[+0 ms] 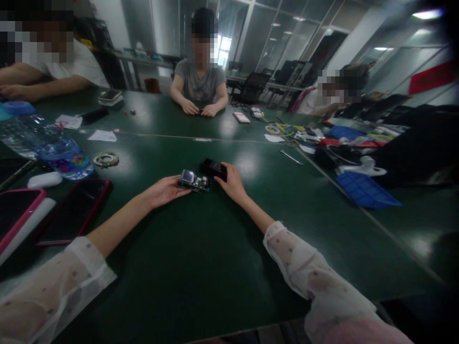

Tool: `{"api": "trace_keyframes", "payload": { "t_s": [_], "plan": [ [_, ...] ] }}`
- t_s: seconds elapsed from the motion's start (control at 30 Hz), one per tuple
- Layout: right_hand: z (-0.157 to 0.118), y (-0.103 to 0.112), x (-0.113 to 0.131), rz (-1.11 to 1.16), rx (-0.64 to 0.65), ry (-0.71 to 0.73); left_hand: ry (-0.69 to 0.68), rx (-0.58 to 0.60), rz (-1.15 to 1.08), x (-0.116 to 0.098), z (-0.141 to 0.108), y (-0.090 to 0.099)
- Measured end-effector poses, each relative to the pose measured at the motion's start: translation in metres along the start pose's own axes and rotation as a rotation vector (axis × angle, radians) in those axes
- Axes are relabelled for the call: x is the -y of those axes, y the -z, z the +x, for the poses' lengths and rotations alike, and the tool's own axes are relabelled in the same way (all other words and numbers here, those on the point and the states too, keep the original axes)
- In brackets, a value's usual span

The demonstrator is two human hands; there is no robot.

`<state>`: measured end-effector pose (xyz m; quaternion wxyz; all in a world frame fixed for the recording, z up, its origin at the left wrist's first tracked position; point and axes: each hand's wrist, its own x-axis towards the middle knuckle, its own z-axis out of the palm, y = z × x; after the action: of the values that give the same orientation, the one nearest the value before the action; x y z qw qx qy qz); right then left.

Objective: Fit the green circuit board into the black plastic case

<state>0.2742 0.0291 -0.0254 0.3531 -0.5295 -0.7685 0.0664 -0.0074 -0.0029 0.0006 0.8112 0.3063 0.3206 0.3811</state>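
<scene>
In the head view, my left hand [165, 192] is closed around the left end of a small circuit board [195, 181] with a little square screen on it. Its fingers pass beneath the board, with the screen facing up. Just behind and to the right, my right hand [231, 184] grips the right end of a black rectangular case [211, 167], thumb in front and fingers over the far side. The board and the case are close together above the green table [201, 267]. Whether they touch I cannot tell.
Water bottles [59, 148], phones [75, 210] and a roll of tape [106, 159] lie on the left. To the right are a wrench [291, 157], a blue bin [367, 188] and a heap of cables [287, 129]. Several people sit around the table.
</scene>
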Motion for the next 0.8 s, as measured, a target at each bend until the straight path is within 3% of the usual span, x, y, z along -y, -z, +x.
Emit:
{"api": "trace_keyframes", "payload": {
  "t_s": [0.27, 0.53, 0.8],
  "plan": [
    [-0.001, 0.0, 0.001, 0.052, -0.041, -0.034, -0.016, -0.006, -0.012, 0.001, 0.001, 0.002],
    [-0.001, 0.005, 0.004, 0.243, -0.144, -0.089, 0.013, 0.0, -0.018, 0.0, 0.002, 0.005],
    [0.007, 0.022, 0.033, 0.291, -0.106, 0.072, 0.042, -0.057, -0.095, -0.001, 0.001, -0.001]
  ]
}}
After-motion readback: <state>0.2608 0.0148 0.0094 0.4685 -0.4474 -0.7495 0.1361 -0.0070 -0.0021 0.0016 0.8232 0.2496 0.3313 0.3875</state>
